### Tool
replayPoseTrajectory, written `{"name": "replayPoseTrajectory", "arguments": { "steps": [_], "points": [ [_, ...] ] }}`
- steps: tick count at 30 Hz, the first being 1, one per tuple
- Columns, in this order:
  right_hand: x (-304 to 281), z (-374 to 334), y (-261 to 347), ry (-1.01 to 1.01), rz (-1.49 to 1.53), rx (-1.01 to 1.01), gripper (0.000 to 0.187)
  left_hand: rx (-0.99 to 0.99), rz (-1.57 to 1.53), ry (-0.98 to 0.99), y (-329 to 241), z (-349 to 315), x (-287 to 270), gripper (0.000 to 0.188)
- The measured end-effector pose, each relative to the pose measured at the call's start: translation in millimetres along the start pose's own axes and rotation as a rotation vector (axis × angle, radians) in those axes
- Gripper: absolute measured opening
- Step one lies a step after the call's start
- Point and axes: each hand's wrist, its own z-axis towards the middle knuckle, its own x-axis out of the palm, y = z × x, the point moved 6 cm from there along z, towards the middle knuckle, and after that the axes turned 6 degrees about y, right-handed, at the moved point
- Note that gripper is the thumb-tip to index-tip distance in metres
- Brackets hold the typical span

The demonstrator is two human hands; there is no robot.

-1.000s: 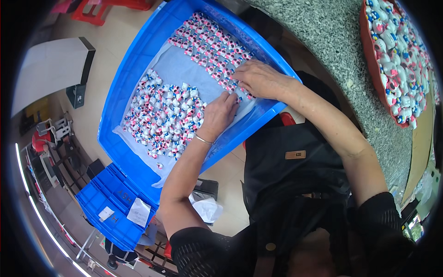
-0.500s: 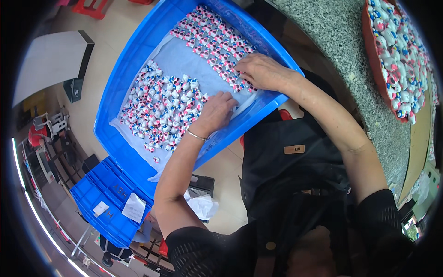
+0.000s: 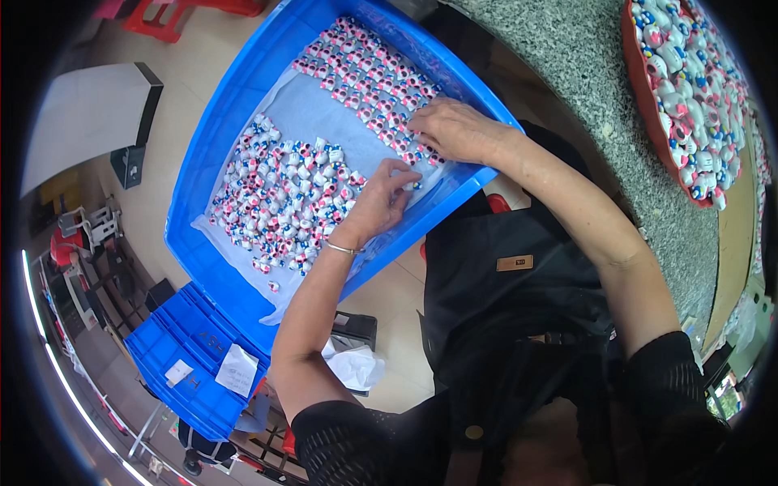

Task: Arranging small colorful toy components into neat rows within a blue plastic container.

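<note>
A blue plastic bin (image 3: pixel 212 130) lined with thin white sheeting (image 3: pixel 320 117) holds small white figurines with pink and blue parts. Along its far right side, figurines stand in close rows (image 3: pixel 365 69); at the left they lie in a loose heap (image 3: pixel 284 194). My right hand (image 3: pixel 458 132) is bent over the near end of the rows, its fingertips down among the figurines; what they grip is hidden. Beside the near wall, my left hand (image 3: pixel 381 198) has thumb and fingers curved round a small figurine (image 3: pixel 417 185), mostly covered by the fingertips.
On the speckled grey stone counter (image 3: pixel 567 65) at the right stands a reddish basin (image 3: pixel 648 105) full of similar figurines. A blue crate (image 3: pixel 190 356) with paper slips is below the bin at the left. Red plastic stools (image 3: pixel 166 20) stand on the tiled floor.
My left hand's fingers have lifted and curved, and a figurine now shows at their tips. My right hand stays over the rows, shifted only slightly. The whole view has moved a little.
</note>
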Motion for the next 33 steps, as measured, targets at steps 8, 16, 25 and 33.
{"name": "replayPoseTrajectory", "arguments": {
  "steps": [8,16,25,33],
  "points": [
    [-0.8,0.8,2.3,0.041,-0.011,-0.007,0.011,0.181,0.526,-0.005,-11.8,13.4,10.5,0.028],
    [-5.8,-1.5,7.4,-0.015,-0.005,-0.045,0.013,0.183,0.564,-0.031,-12.3,21.2,7.6,0.033],
    [-4.8,4.6,7.4,-0.054,0.048,-0.047,0.010,-0.046,0.470,-0.293,14.4,-31.5,-65.9,0.010],
    [-2.5,3.8,4.3,0.021,0.004,-0.027,0.011,-0.065,0.926,0.008,24.7,-15.8,-36.7,0.021]
  ]
}}
